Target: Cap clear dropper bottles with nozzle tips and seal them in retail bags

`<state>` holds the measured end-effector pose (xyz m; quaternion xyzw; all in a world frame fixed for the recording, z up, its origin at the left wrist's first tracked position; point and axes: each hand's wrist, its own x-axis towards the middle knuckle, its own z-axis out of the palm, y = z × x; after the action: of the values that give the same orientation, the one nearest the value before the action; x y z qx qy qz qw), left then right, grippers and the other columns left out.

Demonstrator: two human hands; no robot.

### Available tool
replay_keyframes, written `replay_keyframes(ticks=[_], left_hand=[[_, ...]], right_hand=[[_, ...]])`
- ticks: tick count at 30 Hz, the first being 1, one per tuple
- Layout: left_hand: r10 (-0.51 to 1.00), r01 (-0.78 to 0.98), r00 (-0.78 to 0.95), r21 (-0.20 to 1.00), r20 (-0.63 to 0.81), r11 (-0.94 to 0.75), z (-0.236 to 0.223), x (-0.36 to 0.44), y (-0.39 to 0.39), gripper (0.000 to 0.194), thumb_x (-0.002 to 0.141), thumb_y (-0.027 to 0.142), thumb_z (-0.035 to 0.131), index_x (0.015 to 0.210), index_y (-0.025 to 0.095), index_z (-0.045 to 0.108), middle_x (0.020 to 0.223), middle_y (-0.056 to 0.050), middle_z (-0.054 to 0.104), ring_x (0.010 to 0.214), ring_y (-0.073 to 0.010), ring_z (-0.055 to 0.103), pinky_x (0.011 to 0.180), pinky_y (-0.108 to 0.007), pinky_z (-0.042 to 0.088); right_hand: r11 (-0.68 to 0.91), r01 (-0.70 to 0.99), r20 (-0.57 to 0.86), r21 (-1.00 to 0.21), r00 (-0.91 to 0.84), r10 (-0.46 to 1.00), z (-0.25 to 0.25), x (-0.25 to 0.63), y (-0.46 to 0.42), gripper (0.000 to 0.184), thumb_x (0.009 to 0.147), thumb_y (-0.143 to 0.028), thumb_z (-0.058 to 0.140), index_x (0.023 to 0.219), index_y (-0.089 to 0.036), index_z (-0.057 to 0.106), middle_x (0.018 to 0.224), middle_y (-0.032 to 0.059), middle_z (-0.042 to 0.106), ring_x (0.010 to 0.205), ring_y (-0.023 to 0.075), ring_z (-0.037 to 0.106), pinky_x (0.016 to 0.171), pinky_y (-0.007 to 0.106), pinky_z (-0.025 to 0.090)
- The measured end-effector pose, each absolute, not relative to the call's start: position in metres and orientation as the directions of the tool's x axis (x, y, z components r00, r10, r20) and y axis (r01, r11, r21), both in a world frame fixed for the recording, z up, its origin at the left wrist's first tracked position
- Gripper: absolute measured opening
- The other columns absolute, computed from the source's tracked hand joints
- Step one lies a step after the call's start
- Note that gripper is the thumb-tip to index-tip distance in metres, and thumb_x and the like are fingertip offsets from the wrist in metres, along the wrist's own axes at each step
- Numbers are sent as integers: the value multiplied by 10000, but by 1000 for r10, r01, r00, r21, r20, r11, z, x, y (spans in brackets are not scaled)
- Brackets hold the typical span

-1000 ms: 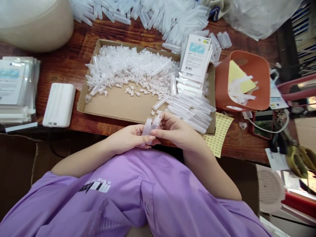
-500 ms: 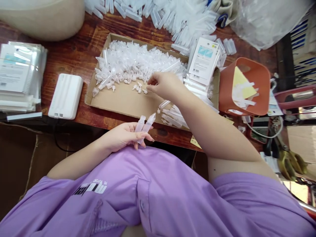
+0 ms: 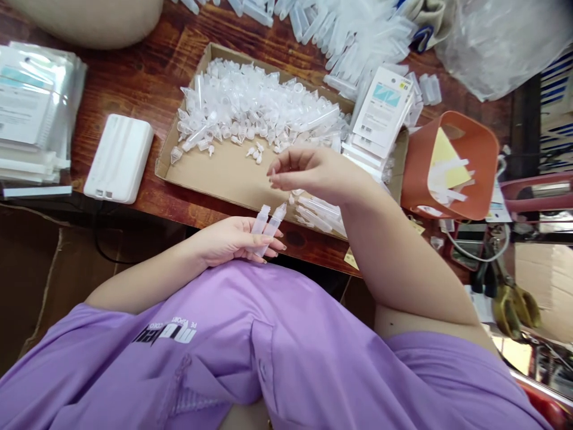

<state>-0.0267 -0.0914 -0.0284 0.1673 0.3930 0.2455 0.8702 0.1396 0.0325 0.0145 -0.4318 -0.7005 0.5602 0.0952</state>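
My left hand, low in front of the purple shirt, is closed around two translucent plastic tubes. One tube ends in an open neck; the other tube carries a pointed nozzle tip. Over the front part of the cardboard tray, my right hand has its thumb and fingers pinched together. What the fingertips hold is too small to make out. Left of those fingertips lie several tiny white caps. Behind them, clear nozzle tips are heaped in the tray.
More tubes lie at the tray's front right. A printed card pack and an orange bin stand to the right. On the left are a white power bank and stacked packets. Loose tubes cover the back.
My right hand has lifted off the small caps and drawn back toward me and slightly right, and fewer caps lie there. My left hand still holds both tubes. The view has shifted a little.
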Motion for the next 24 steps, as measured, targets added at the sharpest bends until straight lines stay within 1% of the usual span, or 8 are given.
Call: replay_keyframes(ticks=[3, 5, 8, 13, 17, 19, 21, 24], left_hand=[[552, -272, 585, 497, -594, 824, -30, -21, -90, 203, 816, 140, 728, 1012, 102, 688, 826, -54, 735, 754, -129, 711, 651, -212, 558], [547, -247, 583, 511, -600, 823, -32, -17, -90, 231, 801, 149, 744, 1017, 99, 677, 765, -35, 712, 704, -119, 694, 627, -211, 551], [546, -211, 566, 531, -618, 821, -34, -11, -90, 245, 787, 168, 758, 1000, 100, 659, 732, -19, 690, 662, -107, 669, 608, -211, 539], [557, -172, 541, 565, -630, 807, -40, -7, -90, 189, 768, 184, 779, 866, 106, 638, 729, -12, 683, 644, -85, 649, 652, -215, 533], [564, -173, 545, 575, -620, 799, -44, -7, -88, 230, 773, 202, 781, 936, 105, 651, 741, -15, 688, 647, -86, 653, 667, -223, 527], [560, -173, 549, 570, -620, 803, -44, -7, -88, 231, 777, 197, 779, 947, 103, 653, 743, -19, 692, 655, -90, 661, 669, -225, 527], [548, -176, 551, 554, -629, 813, -44, -7, -87, 221, 780, 181, 775, 948, 105, 654, 746, -18, 693, 681, -99, 675, 668, -222, 529], [521, -183, 555, 515, -649, 837, -43, -7, -88, 215, 788, 156, 763, 969, 111, 655, 744, -12, 689, 711, -109, 689, 667, -222, 537]], right_hand=[[-187, 382, -412, -905, -679, 607, 11, 154, 19, 164, 680, -238, 762, 795, -193, 655, 740, -19, 668, 672, 106, 603, 630, 244, 480], [-238, 369, -437, -898, -692, 574, 7, 160, 14, 187, 649, -262, 788, 767, -192, 662, 730, -19, 685, 664, 108, 619, 637, 248, 500], [-252, 379, -454, -890, -702, 549, 3, 168, 14, 182, 657, -302, 790, 744, -193, 673, 725, -15, 708, 657, 110, 638, 653, 250, 515], [-163, 454, -464, -876, -702, 540, 4, 176, 15, 158, 716, -333, 736, 770, -204, 661, 733, -22, 718, 694, 125, 664, 694, 261, 526], [39, 587, -447, -808, -656, 608, 10, 177, 12, 61, 781, -280, 678, 792, -221, 674, 771, -26, 722, 737, 139, 665, 716, 276, 512], [108, 638, -445, -762, -638, 629, 13, 176, 11, 46, 797, -269, 670, 797, -226, 688, 796, -23, 730, 753, 145, 665, 710, 276, 500], [126, 658, -452, -742, -631, 630, 13, 175, 9, 43, 805, -254, 662, 796, -224, 693, 800, -22, 735, 750, 144, 663, 702, 272, 492], [125, 648, -443, -751, -635, 633, 11, 174, 8, 45, 803, -237, 660, 788, -216, 696, 781, -22, 734, 731, 141, 661, 699, 270, 490]])
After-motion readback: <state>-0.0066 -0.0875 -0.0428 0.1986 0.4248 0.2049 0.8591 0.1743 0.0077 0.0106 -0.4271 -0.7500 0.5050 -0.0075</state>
